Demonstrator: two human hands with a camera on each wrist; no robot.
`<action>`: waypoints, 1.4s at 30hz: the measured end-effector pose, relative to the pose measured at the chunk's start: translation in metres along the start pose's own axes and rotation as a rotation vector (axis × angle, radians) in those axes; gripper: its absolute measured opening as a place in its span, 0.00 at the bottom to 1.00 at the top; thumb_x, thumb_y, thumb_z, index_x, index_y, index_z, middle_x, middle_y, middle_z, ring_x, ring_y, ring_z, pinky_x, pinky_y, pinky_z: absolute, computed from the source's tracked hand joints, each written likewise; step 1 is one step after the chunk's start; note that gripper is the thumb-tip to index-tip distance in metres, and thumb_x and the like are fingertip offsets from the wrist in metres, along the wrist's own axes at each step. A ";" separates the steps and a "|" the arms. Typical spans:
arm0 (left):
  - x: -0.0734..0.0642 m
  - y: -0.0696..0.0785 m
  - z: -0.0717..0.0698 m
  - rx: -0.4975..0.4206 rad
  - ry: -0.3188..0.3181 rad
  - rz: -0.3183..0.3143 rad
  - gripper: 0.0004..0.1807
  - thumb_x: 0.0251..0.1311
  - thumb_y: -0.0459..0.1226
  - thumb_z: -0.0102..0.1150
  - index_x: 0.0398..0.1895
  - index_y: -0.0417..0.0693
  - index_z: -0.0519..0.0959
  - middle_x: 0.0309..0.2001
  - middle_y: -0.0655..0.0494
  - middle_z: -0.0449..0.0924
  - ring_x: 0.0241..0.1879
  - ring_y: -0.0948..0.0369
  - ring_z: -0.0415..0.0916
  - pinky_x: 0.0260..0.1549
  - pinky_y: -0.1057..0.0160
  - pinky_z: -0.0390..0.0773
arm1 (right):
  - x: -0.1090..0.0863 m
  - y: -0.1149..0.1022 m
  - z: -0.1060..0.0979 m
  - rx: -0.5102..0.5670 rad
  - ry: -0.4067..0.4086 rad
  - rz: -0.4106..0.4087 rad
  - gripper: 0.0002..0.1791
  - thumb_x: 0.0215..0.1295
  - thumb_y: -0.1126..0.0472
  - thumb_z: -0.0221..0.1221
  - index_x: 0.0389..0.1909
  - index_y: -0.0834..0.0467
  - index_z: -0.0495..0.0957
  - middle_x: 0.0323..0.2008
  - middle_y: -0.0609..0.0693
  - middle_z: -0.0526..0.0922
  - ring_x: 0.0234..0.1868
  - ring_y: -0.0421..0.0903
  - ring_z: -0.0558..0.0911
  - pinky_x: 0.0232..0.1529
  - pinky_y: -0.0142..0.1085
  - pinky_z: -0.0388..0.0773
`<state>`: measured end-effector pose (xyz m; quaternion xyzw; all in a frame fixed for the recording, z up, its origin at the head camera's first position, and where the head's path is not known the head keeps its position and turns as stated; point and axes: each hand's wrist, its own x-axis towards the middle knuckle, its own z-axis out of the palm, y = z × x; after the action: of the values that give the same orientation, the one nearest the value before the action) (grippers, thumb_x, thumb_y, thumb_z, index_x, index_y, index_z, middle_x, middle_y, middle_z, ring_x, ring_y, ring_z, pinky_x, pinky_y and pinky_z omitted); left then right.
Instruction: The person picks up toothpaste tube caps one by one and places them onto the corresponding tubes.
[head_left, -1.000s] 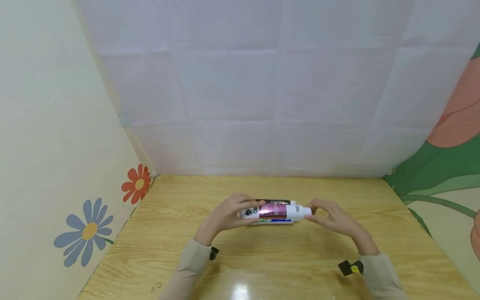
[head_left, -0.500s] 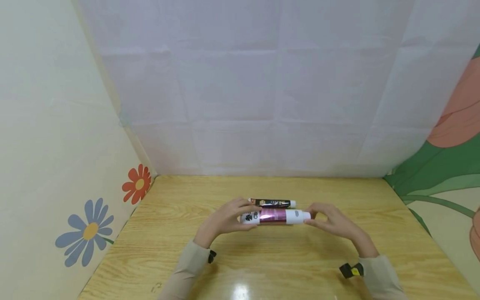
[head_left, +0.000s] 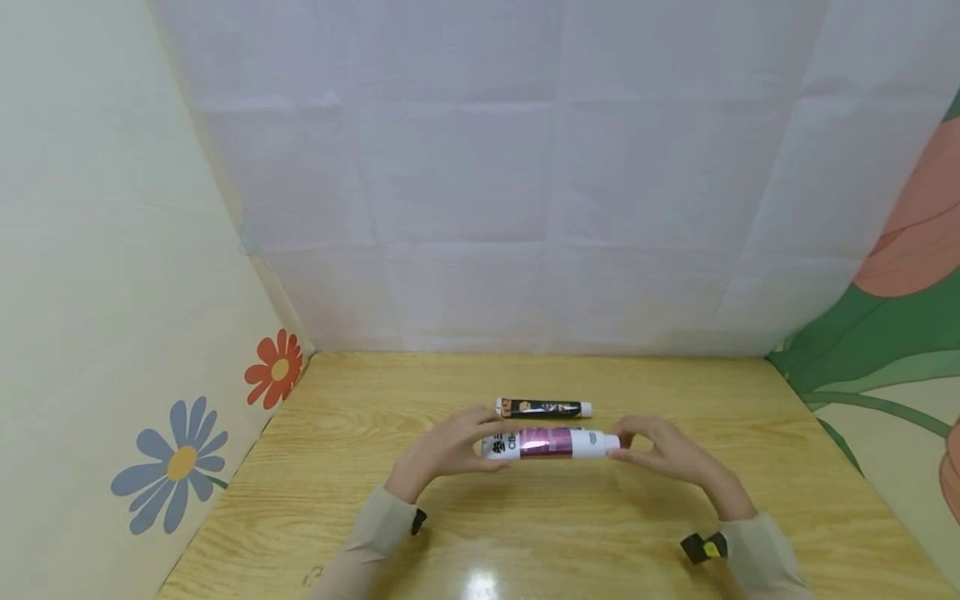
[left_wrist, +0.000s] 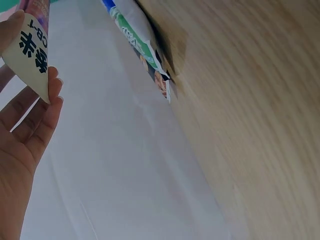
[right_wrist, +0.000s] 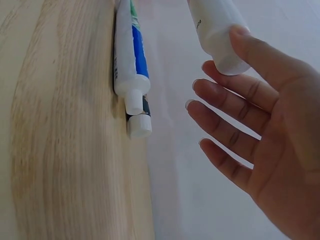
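Held level above the table, a white and purple toothpaste tube (head_left: 546,443) lies crosswise between both hands. My left hand (head_left: 441,450) pinches its flat end, thumb on one side and fingers on the other, as the left wrist view also shows. My right hand (head_left: 667,450) pinches the white cap between thumb and fingers. Behind it, a black toothpaste tube (head_left: 543,408) lies on the table with its cap to the right. A white, green and blue toothpaste tube (right_wrist: 140,55) lies beside the black one; in the head view the held tube hides nearly all of it.
The wood-grain table (head_left: 525,533) reaches back to a pale hanging sheet (head_left: 480,208). A flower-printed panel (head_left: 97,317) borders the left side. On the right stands another panel with large leaves (head_left: 847,367).
Both hands have brought the white and purple tube slightly nearer to me. The black tube behind it now shows fully, while the green and blue tube has become mostly covered. Both grips stay the same.
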<state>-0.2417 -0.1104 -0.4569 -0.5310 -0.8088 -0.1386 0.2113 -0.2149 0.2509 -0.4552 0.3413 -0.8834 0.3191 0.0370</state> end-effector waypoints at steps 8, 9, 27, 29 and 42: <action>-0.005 0.000 0.004 -0.010 -0.043 -0.011 0.31 0.47 0.51 0.67 0.56 0.56 0.74 0.45 0.60 0.79 0.44 0.65 0.74 0.49 0.67 0.74 | -0.002 0.005 0.007 0.017 -0.015 -0.029 0.08 0.60 0.50 0.60 0.39 0.47 0.78 0.32 0.36 0.78 0.32 0.33 0.75 0.33 0.36 0.78; -0.006 0.000 0.005 -0.009 -0.050 -0.012 0.31 0.47 0.51 0.67 0.56 0.56 0.74 0.46 0.59 0.79 0.45 0.64 0.74 0.50 0.67 0.74 | -0.002 0.006 0.008 0.023 -0.020 -0.033 0.08 0.60 0.51 0.60 0.39 0.47 0.78 0.32 0.36 0.78 0.32 0.33 0.75 0.33 0.36 0.78; -0.014 0.005 0.009 -0.014 -0.221 -0.099 0.30 0.51 0.55 0.62 0.57 0.56 0.73 0.44 0.62 0.77 0.45 0.66 0.73 0.50 0.66 0.74 | -0.003 0.011 0.015 0.021 -0.093 0.012 0.11 0.59 0.47 0.60 0.38 0.48 0.78 0.31 0.36 0.78 0.33 0.32 0.75 0.36 0.35 0.78; -0.014 0.005 0.010 -0.018 -0.233 -0.101 0.30 0.51 0.55 0.62 0.58 0.56 0.73 0.45 0.61 0.77 0.46 0.65 0.73 0.53 0.65 0.73 | -0.003 0.012 0.016 0.024 -0.092 -0.008 0.11 0.58 0.48 0.61 0.38 0.48 0.78 0.31 0.36 0.78 0.32 0.32 0.75 0.35 0.35 0.78; -0.013 0.007 0.013 -0.010 -0.353 -0.196 0.33 0.51 0.59 0.60 0.60 0.59 0.71 0.49 0.61 0.76 0.50 0.64 0.72 0.59 0.58 0.67 | -0.003 0.017 0.020 -0.001 -0.139 -0.030 0.11 0.59 0.48 0.60 0.38 0.49 0.80 0.33 0.37 0.79 0.33 0.32 0.75 0.36 0.35 0.77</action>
<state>-0.2336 -0.1122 -0.4751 -0.4667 -0.8805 -0.0672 0.0492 -0.2196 0.2504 -0.4809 0.3758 -0.8788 0.2935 -0.0195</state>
